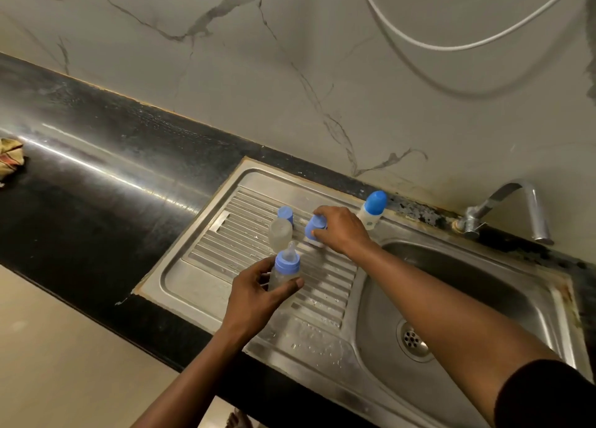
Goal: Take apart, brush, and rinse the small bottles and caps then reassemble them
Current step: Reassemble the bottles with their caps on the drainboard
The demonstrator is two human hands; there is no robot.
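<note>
Head view: the left hand was curled round the clear body of a bottle, held just above the middle of the drainboard. Its blue ring and teat were on. The right hand reached to the drainboard's back edge, its fingers gripping a blue cap. Something pale showed under the cap, though what it was could not be told.

Between the hands stood an open bottle that looked empty, with a spare cap just behind it. A capped bottle stood on the sink's back rim; its body was whitish, and whether it was full could not be told. The basin held no standing water. Drops lay along the drainboard's front edge.

These bottles were probably light, stiff plastic and slippery when wet. They are best gripped round the body while the ring is twisted. The teat looked soft, so it should be pulled by its base.
</note>
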